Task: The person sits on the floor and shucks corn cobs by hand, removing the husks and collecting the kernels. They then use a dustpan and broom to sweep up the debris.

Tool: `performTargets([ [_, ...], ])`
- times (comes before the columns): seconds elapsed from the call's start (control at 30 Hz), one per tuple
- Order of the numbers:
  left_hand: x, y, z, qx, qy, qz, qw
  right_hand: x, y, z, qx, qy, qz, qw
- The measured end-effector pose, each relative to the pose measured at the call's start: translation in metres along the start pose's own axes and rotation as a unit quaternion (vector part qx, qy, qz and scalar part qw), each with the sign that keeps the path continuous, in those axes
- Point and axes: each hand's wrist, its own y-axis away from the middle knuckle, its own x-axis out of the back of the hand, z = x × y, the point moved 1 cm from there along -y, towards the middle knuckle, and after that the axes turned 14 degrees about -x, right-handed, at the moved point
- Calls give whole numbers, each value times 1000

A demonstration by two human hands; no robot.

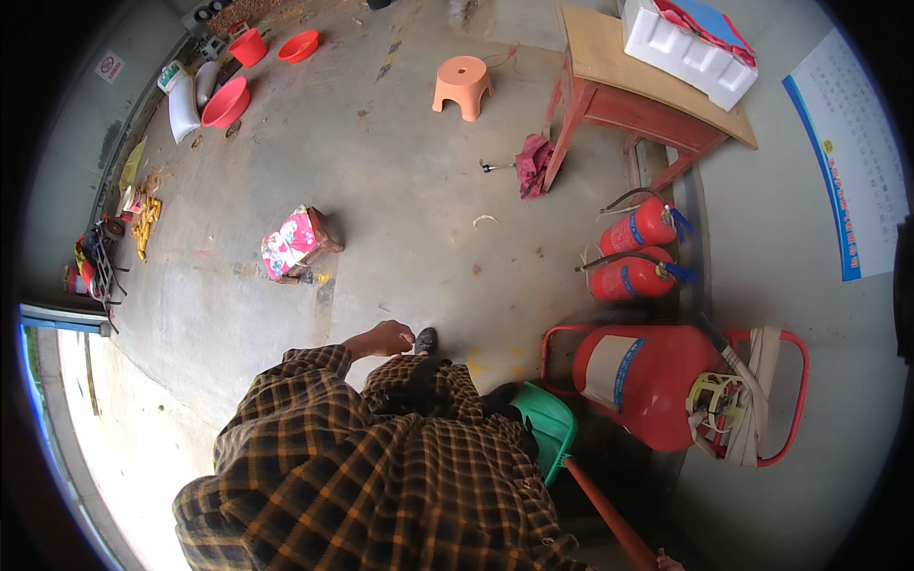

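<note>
My left hand (388,337) reaches forward from a plaid sleeve, with its fingers curled and nothing visible in them. Just past it is the tip of a dark shoe (426,340) on the concrete floor. Only some fingers of my right hand (668,562) show at the bottom edge, against the red handle (607,508) of a dustpan. The dustpan's green pan (548,427) hangs beside my right side, partly hidden by my clothing. Ahead on the floor, a low stool (294,244) bears a pink patterned cover.
A large red wheeled fire extinguisher (657,385) and two small extinguishers (635,227) line the right wall. Beyond stand a wooden table (643,93) with a foam box (685,53) and an orange plastic stool (463,86). Basins (227,102), sacks (184,107) and corn cobs (145,225) lie left.
</note>
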Motion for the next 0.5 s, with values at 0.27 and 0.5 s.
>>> performTargets([
  [0.27,72,70,-113,-16,8,144,989,-233,24,-89,52,237,-62,968],
  [0.5,130,135,-160,19,113,348,931,-403,-1,-96,199,315,-70,925],
])
